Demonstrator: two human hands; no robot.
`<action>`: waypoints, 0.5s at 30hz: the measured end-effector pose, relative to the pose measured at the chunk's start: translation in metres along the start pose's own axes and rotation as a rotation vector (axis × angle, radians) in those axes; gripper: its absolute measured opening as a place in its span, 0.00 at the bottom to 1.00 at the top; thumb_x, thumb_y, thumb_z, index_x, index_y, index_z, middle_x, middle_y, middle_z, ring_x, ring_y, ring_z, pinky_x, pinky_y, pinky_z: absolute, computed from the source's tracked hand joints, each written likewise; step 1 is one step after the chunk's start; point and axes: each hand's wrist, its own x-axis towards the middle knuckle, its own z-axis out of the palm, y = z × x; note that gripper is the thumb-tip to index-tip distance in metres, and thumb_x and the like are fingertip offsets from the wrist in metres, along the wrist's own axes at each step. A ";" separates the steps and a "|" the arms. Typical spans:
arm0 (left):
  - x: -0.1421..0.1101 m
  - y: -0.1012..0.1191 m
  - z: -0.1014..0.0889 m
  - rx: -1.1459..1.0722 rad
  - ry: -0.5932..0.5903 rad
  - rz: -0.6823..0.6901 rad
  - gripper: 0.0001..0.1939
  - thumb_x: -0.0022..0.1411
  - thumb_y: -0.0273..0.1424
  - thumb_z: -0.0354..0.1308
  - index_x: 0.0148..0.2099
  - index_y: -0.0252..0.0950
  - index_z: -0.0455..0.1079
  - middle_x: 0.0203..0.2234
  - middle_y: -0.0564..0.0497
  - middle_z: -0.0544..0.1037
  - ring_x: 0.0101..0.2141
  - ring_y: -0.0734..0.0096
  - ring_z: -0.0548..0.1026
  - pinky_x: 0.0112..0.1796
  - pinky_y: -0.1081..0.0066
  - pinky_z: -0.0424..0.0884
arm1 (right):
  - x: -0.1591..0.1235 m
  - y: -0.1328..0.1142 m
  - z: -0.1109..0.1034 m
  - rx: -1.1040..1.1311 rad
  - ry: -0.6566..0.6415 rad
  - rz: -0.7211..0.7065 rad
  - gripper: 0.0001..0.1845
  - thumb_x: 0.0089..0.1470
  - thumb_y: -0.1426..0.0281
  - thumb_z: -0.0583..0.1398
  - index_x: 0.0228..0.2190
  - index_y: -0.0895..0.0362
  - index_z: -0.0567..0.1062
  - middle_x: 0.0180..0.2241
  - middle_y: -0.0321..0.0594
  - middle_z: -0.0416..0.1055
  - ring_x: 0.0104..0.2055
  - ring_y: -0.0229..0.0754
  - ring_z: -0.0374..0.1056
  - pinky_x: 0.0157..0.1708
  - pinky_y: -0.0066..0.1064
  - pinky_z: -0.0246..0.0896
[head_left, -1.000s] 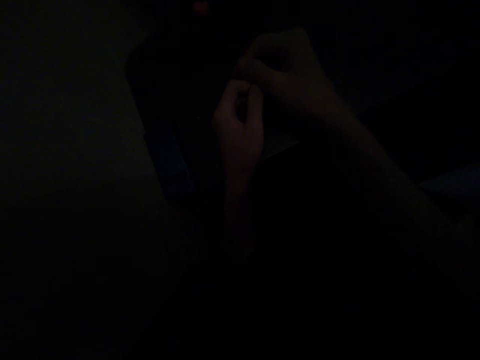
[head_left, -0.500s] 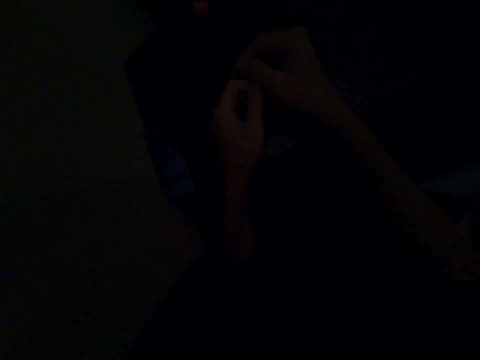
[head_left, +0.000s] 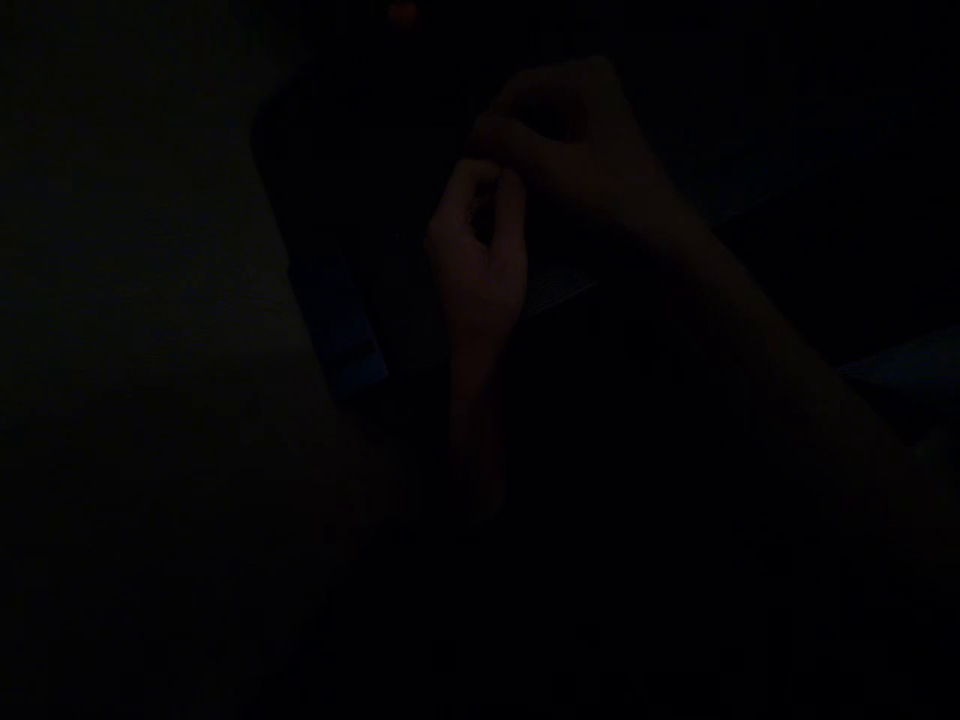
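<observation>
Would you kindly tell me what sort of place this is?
Possibly a dim indoor work spot, though too dark to be sure: a dark, round-cornered surface, a bluish patch at its edge and a reddish glow.

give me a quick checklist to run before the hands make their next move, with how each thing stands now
1. Light good enough to see fine detail: not ok, the picture is nearly black.
2. Left hand in view: ok, its thumb and fingers curl toward each other.
3. Right hand in view: ok, its fingertips are close to the left hand's.
4. Anything held in the fingers of either hand: cannot tell, too dark.
5. Bluish object apart from both hands: ok, it lies to the left of the left hand.
6. Reddish spot at the top edge identified: cannot tell what it is.
</observation>
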 end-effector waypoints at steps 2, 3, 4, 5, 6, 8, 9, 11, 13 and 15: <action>0.000 0.000 0.000 0.010 -0.015 -0.003 0.14 0.70 0.40 0.58 0.31 0.44 0.66 0.26 0.53 0.73 0.28 0.65 0.72 0.31 0.64 0.69 | 0.000 0.000 0.000 -0.004 -0.003 0.010 0.10 0.61 0.72 0.61 0.29 0.53 0.80 0.32 0.32 0.79 0.40 0.45 0.76 0.41 0.31 0.70; 0.001 0.000 -0.001 0.015 -0.020 -0.004 0.14 0.70 0.41 0.58 0.31 0.44 0.65 0.26 0.53 0.73 0.28 0.65 0.72 0.31 0.64 0.69 | 0.000 -0.001 0.000 -0.011 -0.003 0.013 0.10 0.61 0.72 0.61 0.29 0.53 0.80 0.32 0.32 0.79 0.40 0.45 0.76 0.41 0.32 0.70; 0.001 0.000 -0.001 0.020 -0.023 -0.007 0.14 0.70 0.42 0.57 0.31 0.44 0.65 0.26 0.53 0.73 0.29 0.65 0.73 0.32 0.64 0.69 | 0.000 -0.001 0.000 -0.019 -0.005 0.013 0.10 0.61 0.72 0.61 0.29 0.53 0.80 0.32 0.32 0.79 0.40 0.45 0.75 0.41 0.32 0.70; 0.001 0.000 -0.001 0.023 -0.021 -0.011 0.15 0.70 0.42 0.57 0.31 0.44 0.65 0.26 0.53 0.73 0.30 0.64 0.73 0.32 0.64 0.70 | 0.000 0.000 0.000 -0.023 -0.008 0.008 0.10 0.62 0.72 0.61 0.29 0.53 0.80 0.32 0.32 0.79 0.40 0.45 0.75 0.41 0.33 0.70; 0.001 0.000 -0.001 0.026 -0.017 -0.013 0.15 0.70 0.43 0.58 0.31 0.45 0.65 0.27 0.53 0.73 0.30 0.64 0.73 0.33 0.64 0.70 | 0.001 0.000 0.000 -0.024 -0.012 0.001 0.10 0.62 0.71 0.61 0.29 0.53 0.80 0.32 0.32 0.78 0.39 0.45 0.75 0.40 0.33 0.70; 0.001 0.000 0.000 0.017 -0.011 -0.017 0.14 0.69 0.41 0.58 0.31 0.45 0.65 0.27 0.53 0.73 0.30 0.64 0.73 0.33 0.64 0.70 | 0.001 0.000 0.000 -0.020 -0.013 -0.009 0.11 0.62 0.72 0.61 0.29 0.53 0.80 0.32 0.32 0.78 0.39 0.45 0.75 0.40 0.33 0.70; 0.000 0.001 0.000 0.010 -0.010 -0.020 0.13 0.69 0.40 0.58 0.31 0.45 0.65 0.26 0.53 0.73 0.30 0.64 0.73 0.33 0.64 0.70 | 0.001 0.000 0.000 -0.015 -0.012 -0.011 0.10 0.62 0.72 0.61 0.29 0.53 0.80 0.32 0.32 0.78 0.40 0.45 0.75 0.41 0.33 0.70; 0.000 0.001 0.000 -0.008 -0.005 -0.011 0.12 0.69 0.37 0.59 0.31 0.45 0.66 0.26 0.53 0.72 0.29 0.64 0.73 0.32 0.64 0.70 | 0.001 0.000 0.000 -0.005 -0.007 -0.001 0.10 0.62 0.73 0.61 0.29 0.53 0.80 0.32 0.32 0.79 0.40 0.45 0.75 0.41 0.32 0.70; 0.000 0.000 0.000 -0.022 0.000 0.003 0.13 0.69 0.39 0.59 0.31 0.44 0.66 0.25 0.53 0.72 0.28 0.65 0.72 0.31 0.64 0.69 | 0.001 -0.001 0.000 -0.006 -0.006 0.006 0.10 0.61 0.73 0.62 0.28 0.53 0.79 0.32 0.33 0.79 0.40 0.45 0.75 0.41 0.32 0.70; 0.001 0.000 0.000 -0.019 -0.004 0.014 0.15 0.69 0.43 0.59 0.30 0.44 0.66 0.25 0.53 0.73 0.28 0.65 0.71 0.30 0.64 0.69 | 0.001 -0.002 0.000 -0.009 -0.007 0.005 0.10 0.61 0.73 0.62 0.28 0.52 0.79 0.32 0.32 0.79 0.41 0.45 0.76 0.42 0.32 0.69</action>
